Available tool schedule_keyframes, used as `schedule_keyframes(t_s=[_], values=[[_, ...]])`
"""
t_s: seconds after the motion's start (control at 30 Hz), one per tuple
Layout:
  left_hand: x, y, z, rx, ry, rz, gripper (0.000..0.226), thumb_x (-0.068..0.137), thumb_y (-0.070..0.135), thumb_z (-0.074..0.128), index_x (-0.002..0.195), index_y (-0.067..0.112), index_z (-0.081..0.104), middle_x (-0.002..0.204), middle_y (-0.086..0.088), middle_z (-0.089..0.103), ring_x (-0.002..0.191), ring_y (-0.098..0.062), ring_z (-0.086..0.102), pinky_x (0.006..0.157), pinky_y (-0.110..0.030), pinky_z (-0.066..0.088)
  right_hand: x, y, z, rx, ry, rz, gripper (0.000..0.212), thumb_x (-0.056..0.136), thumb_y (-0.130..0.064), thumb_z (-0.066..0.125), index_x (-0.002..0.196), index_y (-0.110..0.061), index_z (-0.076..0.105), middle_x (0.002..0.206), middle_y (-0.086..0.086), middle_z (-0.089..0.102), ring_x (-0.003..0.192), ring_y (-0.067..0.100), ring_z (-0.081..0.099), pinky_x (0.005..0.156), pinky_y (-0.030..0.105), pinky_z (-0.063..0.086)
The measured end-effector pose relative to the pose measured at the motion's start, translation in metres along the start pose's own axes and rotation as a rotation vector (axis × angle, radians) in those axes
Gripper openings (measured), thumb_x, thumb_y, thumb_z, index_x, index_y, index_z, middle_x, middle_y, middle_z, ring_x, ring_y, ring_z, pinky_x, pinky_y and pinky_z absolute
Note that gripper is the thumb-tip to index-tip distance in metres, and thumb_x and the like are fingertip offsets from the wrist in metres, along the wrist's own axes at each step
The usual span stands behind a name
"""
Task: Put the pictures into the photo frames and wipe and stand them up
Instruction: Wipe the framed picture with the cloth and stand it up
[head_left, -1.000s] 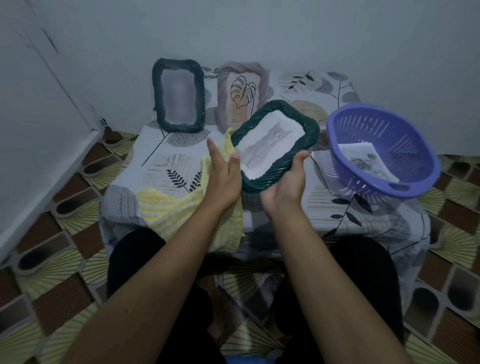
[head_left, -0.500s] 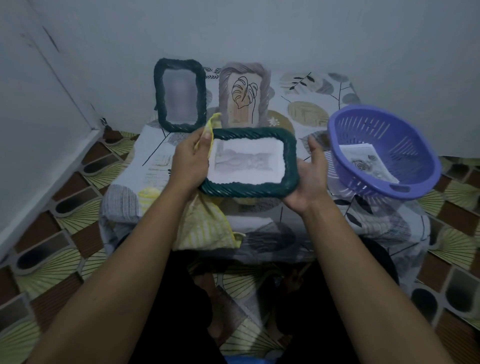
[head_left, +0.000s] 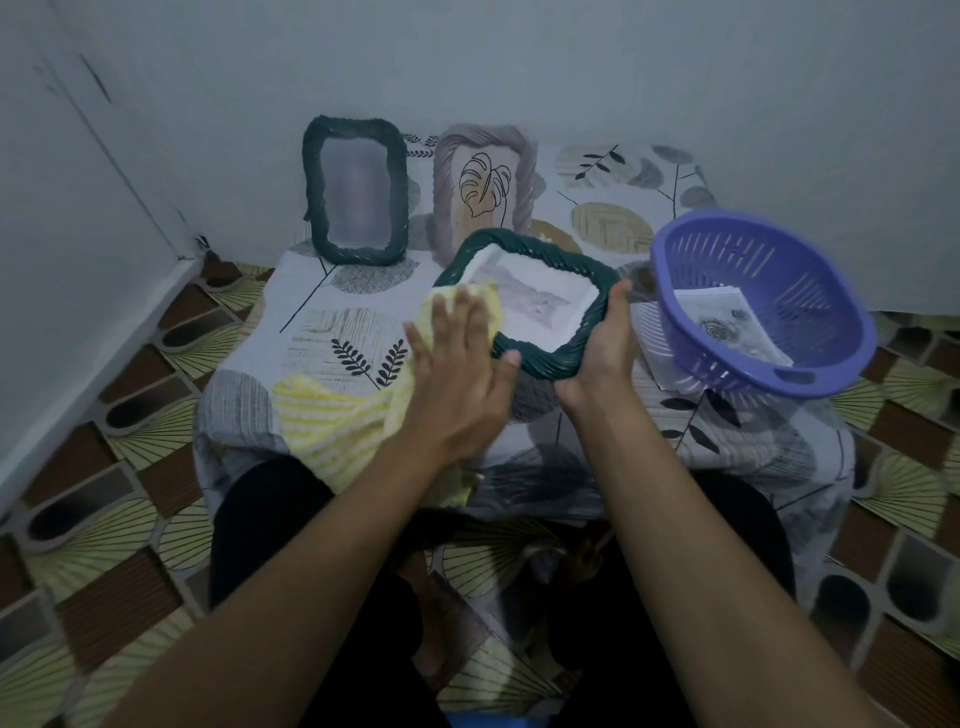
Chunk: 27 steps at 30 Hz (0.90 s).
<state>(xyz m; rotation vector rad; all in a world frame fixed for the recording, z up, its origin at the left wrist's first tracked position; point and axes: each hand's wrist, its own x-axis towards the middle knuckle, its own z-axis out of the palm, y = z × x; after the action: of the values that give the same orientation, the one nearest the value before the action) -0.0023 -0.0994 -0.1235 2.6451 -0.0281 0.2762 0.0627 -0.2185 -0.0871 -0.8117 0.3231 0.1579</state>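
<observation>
A dark green woven photo frame (head_left: 558, 361) with a grey picture in it is held tilted above the small table. My right hand (head_left: 602, 348) grips its right lower edge. My left hand (head_left: 462, 374) presses a yellow striped cloth (head_left: 337, 415) flat against the frame's left part, fingers spread. Two frames stand upright against the wall at the back: a dark green one (head_left: 356, 189) and a mauve one (head_left: 485, 182) with a leaf drawing.
A purple plastic colander basket (head_left: 758, 296) with loose printed pictures (head_left: 727, 325) inside sits at the table's right. The table wears a leaf-patterned cloth (head_left: 343, 312). Walls close in behind and at the left. My dark-clad knees are under the table's front edge.
The frame has tilted and shifted right, now held by the right hand alone. My left hand let go of its left edge and laid the yellow cloth over the frame's face.
</observation>
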Motion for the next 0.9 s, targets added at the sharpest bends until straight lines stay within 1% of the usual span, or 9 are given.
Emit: schedule_keyframes(t_s=[0.13, 0.2, 0.27, 0.4, 0.53, 0.67, 0.77, 0.8, 0.9], values=[[-0.009, 0.030, 0.004, -0.001, 0.002, 0.237, 0.073, 0.095, 0.048, 0.009, 0.157, 0.010, 0.019, 0.166, -0.004, 0.013, 0.154, -0.019, 0.000, 0.120, -0.054, -0.013, -0.003, 0.007, 0.006, -0.130, 0.111, -0.052, 0.052, 0.103, -0.054, 0.039, 0.111, -0.011, 0.067, 0.108, 0.006, 0.072, 0.099, 0.023, 0.068, 0.083, 0.032, 0.056], [-0.006, 0.030, 0.000, 0.013, -0.003, 0.294, 0.070, 0.097, 0.047, 0.005, 0.157, 0.017, 0.020, 0.165, 0.002, 0.015, 0.153, -0.015, 0.004, 0.122, -0.049, -0.007, -0.009, 0.007, 0.006, -0.180, 0.113, -0.051, 0.049, 0.102, -0.054, 0.041, 0.116, -0.012, 0.063, 0.109, -0.001, 0.066, 0.102, 0.020, 0.063, 0.097, 0.037, 0.052], [0.005, 0.017, -0.008, 0.064, 0.001, 0.297, 0.066, 0.096, 0.048, -0.001, 0.158, 0.029, 0.013, 0.165, 0.011, 0.009, 0.154, -0.016, 0.000, 0.123, -0.046, -0.004, -0.017, 0.010, 0.006, -0.105, 0.035, -0.027, 0.047, 0.102, -0.053, 0.040, 0.109, -0.013, 0.064, 0.102, 0.003, 0.070, 0.098, 0.026, 0.068, 0.095, 0.043, 0.054], [0.038, -0.015, -0.023, 0.167, 0.009, -0.012, 0.062, 0.096, 0.059, -0.006, 0.155, 0.038, -0.013, 0.163, 0.012, -0.017, 0.149, -0.028, -0.022, 0.117, -0.061, -0.015, -0.023, 0.019, 0.002, -0.073, -0.030, -0.038, 0.058, 0.104, -0.053, 0.033, 0.127, -0.009, 0.063, 0.117, 0.014, 0.072, 0.106, 0.033, 0.069, 0.091, 0.049, 0.057], [0.047, -0.012, -0.020, 0.047, -0.062, -0.187, 0.074, 0.099, 0.061, 0.000, 0.155, 0.017, -0.018, 0.164, -0.002, -0.022, 0.150, -0.026, -0.022, 0.120, -0.051, -0.016, -0.031, 0.024, 0.010, -0.124, -0.019, -0.056, 0.054, 0.105, -0.050, 0.034, 0.118, -0.009, 0.066, 0.112, 0.015, 0.073, 0.104, 0.033, 0.070, 0.091, 0.048, 0.057], [0.025, 0.015, -0.011, -0.087, -0.102, 0.023, 0.078, 0.094, 0.055, -0.002, 0.156, 0.008, -0.007, 0.165, -0.011, -0.014, 0.152, -0.021, -0.015, 0.123, -0.037, -0.011, -0.028, 0.034, 0.013, -0.188, 0.037, -0.058, 0.052, 0.102, -0.054, 0.039, 0.116, -0.010, 0.063, 0.120, 0.013, 0.069, 0.108, 0.027, 0.067, 0.096, 0.046, 0.055], [-0.001, 0.019, -0.005, -0.169, -0.053, 0.305, 0.067, 0.096, 0.043, 0.005, 0.156, 0.013, 0.011, 0.165, -0.003, 0.007, 0.154, -0.017, 0.002, 0.125, -0.039, 0.003, -0.022, 0.021, 0.011, -0.177, 0.029, -0.040, 0.042, 0.104, -0.049, 0.038, 0.094, -0.016, 0.062, 0.091, 0.003, 0.070, 0.078, 0.012, 0.069, 0.066, 0.024, 0.058], [-0.006, 0.016, -0.004, -0.164, -0.033, 0.368, 0.062, 0.099, 0.039, 0.008, 0.156, 0.016, 0.015, 0.164, 0.001, 0.013, 0.153, -0.015, 0.006, 0.124, -0.040, 0.007, -0.020, 0.018, 0.010, -0.163, 0.028, -0.033, 0.044, 0.104, -0.050, 0.038, 0.095, -0.016, 0.063, 0.089, 0.002, 0.070, 0.075, 0.012, 0.069, 0.062, 0.022, 0.057], [-0.002, -0.002, -0.009, -0.003, 0.005, 0.361, 0.054, 0.101, 0.045, 0.003, 0.154, 0.038, 0.012, 0.164, 0.013, 0.013, 0.153, -0.015, 0.005, 0.122, -0.047, 0.005, -0.021, 0.013, 0.008, -0.086, 0.016, -0.019, 0.052, 0.103, -0.053, 0.038, 0.109, -0.011, 0.067, 0.098, 0.009, 0.075, 0.089, 0.025, 0.073, 0.079, 0.037, 0.060]])
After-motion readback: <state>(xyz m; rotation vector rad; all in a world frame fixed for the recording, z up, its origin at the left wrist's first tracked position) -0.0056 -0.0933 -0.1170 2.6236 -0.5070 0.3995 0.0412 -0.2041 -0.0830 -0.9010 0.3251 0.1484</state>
